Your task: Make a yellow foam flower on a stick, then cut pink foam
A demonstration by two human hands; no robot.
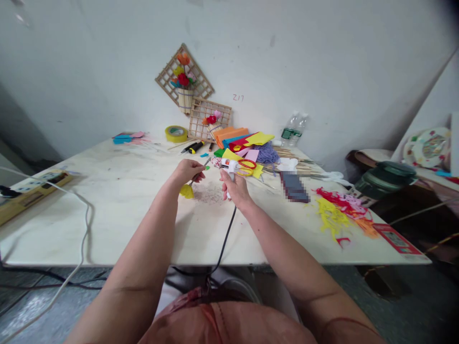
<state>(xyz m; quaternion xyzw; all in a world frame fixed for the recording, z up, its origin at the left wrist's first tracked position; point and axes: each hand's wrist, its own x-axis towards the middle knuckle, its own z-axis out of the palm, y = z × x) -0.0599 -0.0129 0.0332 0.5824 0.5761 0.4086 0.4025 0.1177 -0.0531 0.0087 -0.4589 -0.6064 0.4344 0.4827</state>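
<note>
My left hand (189,171) pinches a thin stick (199,173) with a yellow felt flower (187,191) at its lower end, above the table (118,210). My right hand (234,188) grips the glue gun (229,167), its nozzle by the stick's upper end.

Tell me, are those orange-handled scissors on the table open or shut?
Cannot tell. The scissors lie flat on the table beyond the right hand, but only the handle loops show; the blades are hidden.

I see thin stick (201,173), slanted, yellow felt flower (187,191) at low end, small green leaf (207,167) near upper end. White glue gun (229,168) upright above table, nozzle leftward toward stick, black cord (225,239) trailing down.
</note>
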